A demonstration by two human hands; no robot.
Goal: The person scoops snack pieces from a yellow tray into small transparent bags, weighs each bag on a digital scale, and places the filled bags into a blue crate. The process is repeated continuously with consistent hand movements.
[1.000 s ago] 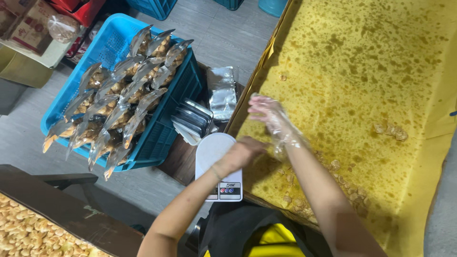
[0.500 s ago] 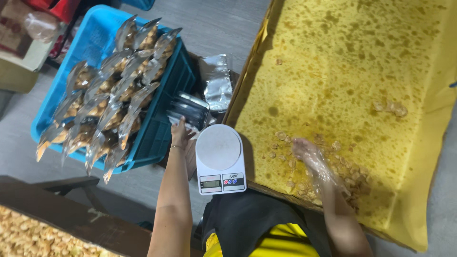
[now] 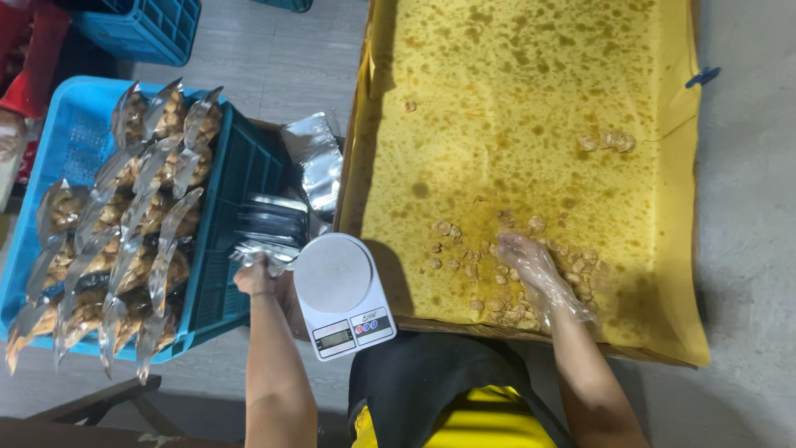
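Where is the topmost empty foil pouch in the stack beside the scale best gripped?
Probably by its near edge, from the scale side: the empty foil pouches lie flat and overlapped, edges exposed there, where the left hand already touches them.

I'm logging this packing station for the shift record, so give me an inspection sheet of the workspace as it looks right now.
Surface: yellow oil-stained sheet lining a shallow tray.
Job's things: small round snack pieces on the sheet; white kitchen scale, platform bare; stack of empty silver pouches.
Clutter: stray pieces far up the sheet; blue clip at its edge.
Grippers: left hand on the pouch stack; right hand, in a clear plastic glove, among the pieces.
Cables: nothing seen.
Surroundings: blue crate stacked with filled pouches; grey floor.
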